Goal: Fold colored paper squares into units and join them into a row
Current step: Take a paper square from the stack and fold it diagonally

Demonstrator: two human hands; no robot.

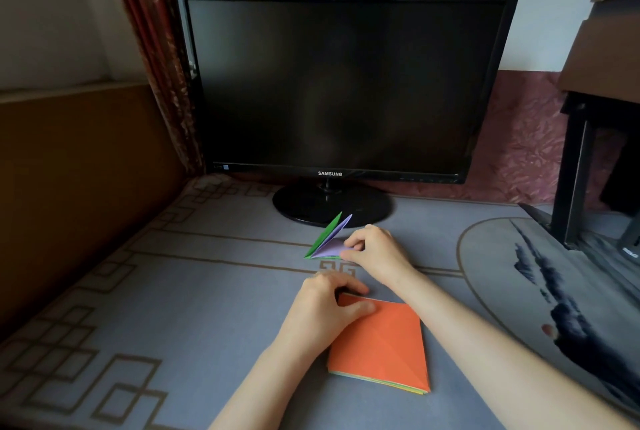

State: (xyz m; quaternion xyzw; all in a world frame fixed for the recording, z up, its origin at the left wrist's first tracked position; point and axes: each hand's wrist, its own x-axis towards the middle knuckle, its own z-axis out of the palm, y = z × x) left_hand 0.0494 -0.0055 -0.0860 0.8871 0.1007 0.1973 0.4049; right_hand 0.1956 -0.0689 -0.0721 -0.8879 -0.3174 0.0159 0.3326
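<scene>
At the far left a patterned red curtain (pixel 152 48) hangs beside a dark monitor (pixel 346 83), whose round base stands on a grey mat (pixel 138 273) marked with tan angular lines. Near the middle, the left hand (pixel 325 308) rests on the far left corner of a stack of paper squares (pixel 384 350). Its thumb lies on the orange top sheet and its curled fingers close over the corner, pinching it; whether it holds one sheet or several cannot be told. The stack lies flat on the mat, with yellow and green edges showing beneath the orange. Just in front of the monitor base lie the folded units (pixel 329 239), one green and one lilac, nested together with their points fanning upward. The right hand (pixel 377 253) pinches their near right end between thumb and fingertips. A black stand (pixel 581 169) rises at the far right.
</scene>
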